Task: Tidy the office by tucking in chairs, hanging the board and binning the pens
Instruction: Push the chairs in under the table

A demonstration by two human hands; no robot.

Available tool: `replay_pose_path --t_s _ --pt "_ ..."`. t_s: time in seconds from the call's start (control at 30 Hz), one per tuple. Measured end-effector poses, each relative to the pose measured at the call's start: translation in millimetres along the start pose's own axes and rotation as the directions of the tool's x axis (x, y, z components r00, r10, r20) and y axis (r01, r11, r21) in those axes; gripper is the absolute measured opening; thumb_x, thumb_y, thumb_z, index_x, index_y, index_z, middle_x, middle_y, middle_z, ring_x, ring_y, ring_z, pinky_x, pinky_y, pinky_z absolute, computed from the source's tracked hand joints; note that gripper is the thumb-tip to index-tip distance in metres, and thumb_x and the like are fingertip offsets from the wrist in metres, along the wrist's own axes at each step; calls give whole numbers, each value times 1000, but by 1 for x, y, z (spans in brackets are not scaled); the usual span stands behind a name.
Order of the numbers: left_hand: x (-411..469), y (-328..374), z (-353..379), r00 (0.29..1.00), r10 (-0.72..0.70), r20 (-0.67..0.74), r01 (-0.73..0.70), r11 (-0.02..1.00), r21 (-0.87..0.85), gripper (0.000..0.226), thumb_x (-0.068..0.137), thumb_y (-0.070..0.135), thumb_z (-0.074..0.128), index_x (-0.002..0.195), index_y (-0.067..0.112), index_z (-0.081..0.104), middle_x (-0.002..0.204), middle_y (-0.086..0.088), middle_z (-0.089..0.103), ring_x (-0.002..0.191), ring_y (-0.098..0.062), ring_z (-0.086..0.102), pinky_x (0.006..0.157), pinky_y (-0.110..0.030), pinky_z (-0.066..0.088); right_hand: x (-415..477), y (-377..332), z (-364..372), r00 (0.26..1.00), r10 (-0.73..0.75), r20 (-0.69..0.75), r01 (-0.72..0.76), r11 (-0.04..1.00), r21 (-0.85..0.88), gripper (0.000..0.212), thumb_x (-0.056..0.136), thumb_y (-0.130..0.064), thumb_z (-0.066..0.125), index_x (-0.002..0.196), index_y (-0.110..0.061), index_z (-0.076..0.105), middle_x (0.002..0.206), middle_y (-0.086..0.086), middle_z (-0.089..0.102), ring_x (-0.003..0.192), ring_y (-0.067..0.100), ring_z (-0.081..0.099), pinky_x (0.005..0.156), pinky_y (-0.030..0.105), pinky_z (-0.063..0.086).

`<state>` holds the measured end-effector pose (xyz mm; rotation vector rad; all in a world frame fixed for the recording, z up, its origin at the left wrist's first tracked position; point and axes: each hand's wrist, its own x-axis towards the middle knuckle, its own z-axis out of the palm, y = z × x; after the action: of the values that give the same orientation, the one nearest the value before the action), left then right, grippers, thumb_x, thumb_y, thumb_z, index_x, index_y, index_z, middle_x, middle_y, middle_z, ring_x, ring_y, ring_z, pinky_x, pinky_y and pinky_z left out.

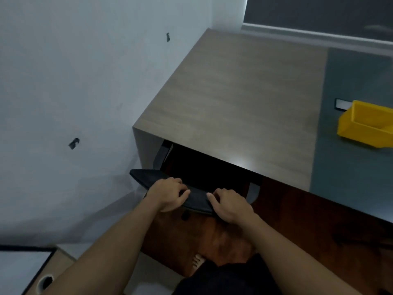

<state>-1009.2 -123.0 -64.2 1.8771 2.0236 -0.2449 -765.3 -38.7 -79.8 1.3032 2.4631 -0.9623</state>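
at the desk's (234,99) near edge, by its left corner, the left hand (170,193) and right hand (230,206) each curl their fingers tight over the chair's (148,177) black, curved backrest top (seat hidden under the desk). a yellow bin (365,124) sits at the desk's right edge.

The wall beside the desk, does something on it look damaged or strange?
Yes. The wall has two small dark marks, one high and one lower, like holes or torn spots. What they are is unclear.
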Motion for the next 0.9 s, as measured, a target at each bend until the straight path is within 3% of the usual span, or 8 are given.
replay_pose_path --t_s 0.2,0.4,0.63,0.9 --pt "18 -7 -4 996 30 -79 -29 1000 11 59 100 64 26 123 35 73 123 10 67 107 -19 64 83 -40 53 13 -1 -5 996 92 23 -91 996 -20 63 97 -76 28 121 -30 64 121 1 67 109 27 63 89 46 54" --pt "46 -7 -10 985 3 -172 -3 1000 -1 53 97 62 31 112 35 75 113 11 71 102 -17 66 74 -37 48 30 4 -23 991 130 -37 -131 991 -38 59 93 -76 30 110 -32 66 108 -1 69 97 24 65 85 46 57" --pt "78 -9 -19 978 6 -208 -9 1000 -15 50 96 62 35 104 33 75 105 11 71 98 -18 66 76 -38 53 50 13 -42 981 129 -144 -140 988 -68 56 96 -69 33 107 -28 69 100 1 69 91 27 66 76 40 53" --pt "106 -31 -26 974 3 -226 -8 1000 -20 48 95 61 36 102 33 75 102 12 71 94 -17 67 75 -38 53 79 3 -55 958 135 -253 -153 987 -51 52 93 -66 34 80 -23 61 77 0 62 74 29 62 68 39 53"
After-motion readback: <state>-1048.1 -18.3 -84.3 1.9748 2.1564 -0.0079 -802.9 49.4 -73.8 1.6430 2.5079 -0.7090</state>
